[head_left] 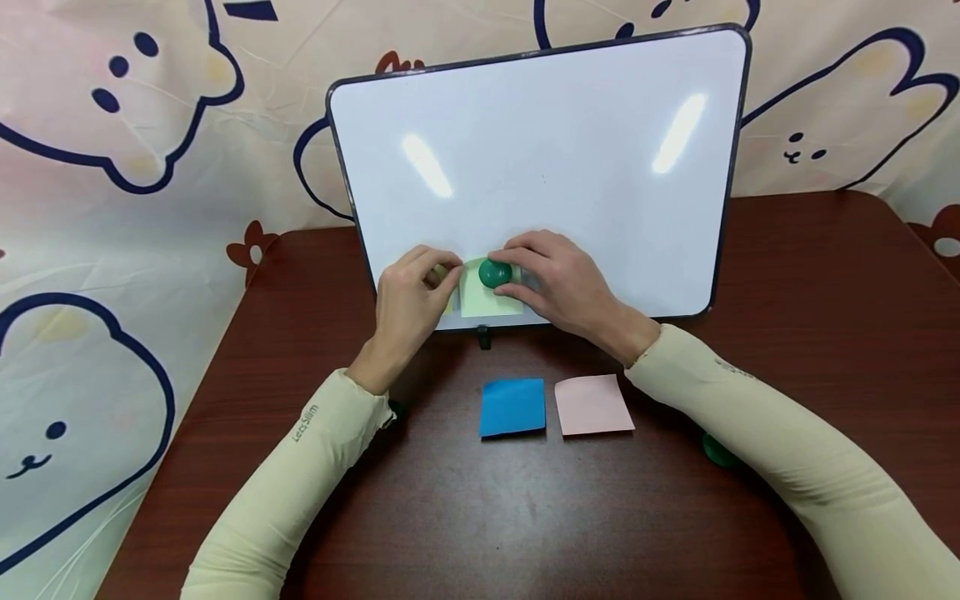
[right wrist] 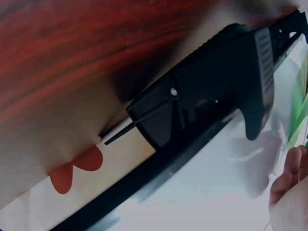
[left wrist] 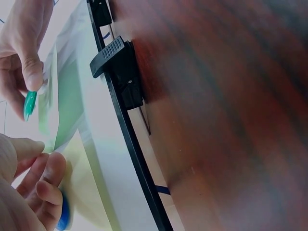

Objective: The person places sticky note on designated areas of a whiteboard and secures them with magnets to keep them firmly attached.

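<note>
Low on the whiteboard [head_left: 540, 158], a pale green sticky note [head_left: 487, 302] lies between both hands. My left hand [head_left: 411, 292] pinches its upper left corner between thumb and fingertips. With thumb and fingers, my right hand [head_left: 566, 279] grips a round green magnet [head_left: 495, 273] in front of the note's upper part; whether it touches the paper I cannot tell. In the left wrist view, a yellow sticky note [left wrist: 86, 185] shows behind the left hand, with a blue magnet [left wrist: 63, 211] partly hidden by the fingers.
On the brown table [head_left: 570, 517] lie a blue sticky note [head_left: 513, 407] and a pink sticky note [head_left: 595, 405]. A green round piece [head_left: 718, 450] is partly covered by the right forearm. A black clip [head_left: 483, 337] sits at the board's lower edge. Behind hangs a patterned cloth [head_left: 285, 50].
</note>
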A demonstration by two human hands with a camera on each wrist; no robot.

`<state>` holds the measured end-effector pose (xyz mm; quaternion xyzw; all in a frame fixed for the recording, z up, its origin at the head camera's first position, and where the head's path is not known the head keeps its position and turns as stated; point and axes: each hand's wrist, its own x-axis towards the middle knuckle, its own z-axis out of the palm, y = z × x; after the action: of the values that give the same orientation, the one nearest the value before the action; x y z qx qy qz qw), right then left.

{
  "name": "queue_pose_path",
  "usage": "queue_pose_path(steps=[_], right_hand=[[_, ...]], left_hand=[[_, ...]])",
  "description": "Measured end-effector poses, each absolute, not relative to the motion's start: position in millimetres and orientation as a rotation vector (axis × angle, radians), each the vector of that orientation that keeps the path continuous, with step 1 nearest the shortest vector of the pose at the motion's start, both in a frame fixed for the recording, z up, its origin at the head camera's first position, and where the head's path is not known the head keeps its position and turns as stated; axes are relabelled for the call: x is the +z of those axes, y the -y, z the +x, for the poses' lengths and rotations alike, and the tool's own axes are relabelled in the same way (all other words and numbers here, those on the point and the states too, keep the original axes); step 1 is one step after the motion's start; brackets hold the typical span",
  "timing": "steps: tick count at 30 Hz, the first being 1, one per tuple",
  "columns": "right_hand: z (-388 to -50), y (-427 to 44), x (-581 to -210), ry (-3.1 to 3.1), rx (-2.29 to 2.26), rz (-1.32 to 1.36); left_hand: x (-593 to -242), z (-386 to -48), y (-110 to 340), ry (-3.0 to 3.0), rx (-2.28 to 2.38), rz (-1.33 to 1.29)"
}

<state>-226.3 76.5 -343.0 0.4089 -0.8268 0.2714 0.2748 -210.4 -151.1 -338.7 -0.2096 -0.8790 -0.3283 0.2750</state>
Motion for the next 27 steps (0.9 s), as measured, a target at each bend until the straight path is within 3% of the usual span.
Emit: queue_pose_path(steps=[27], right_hand=[[-231.8, -67.7, -341.7, 2.193, 0.686, 1.04]], left_hand=[[-337.7, -209.3, 150.5, 2.368, -0.892, -0.559]])
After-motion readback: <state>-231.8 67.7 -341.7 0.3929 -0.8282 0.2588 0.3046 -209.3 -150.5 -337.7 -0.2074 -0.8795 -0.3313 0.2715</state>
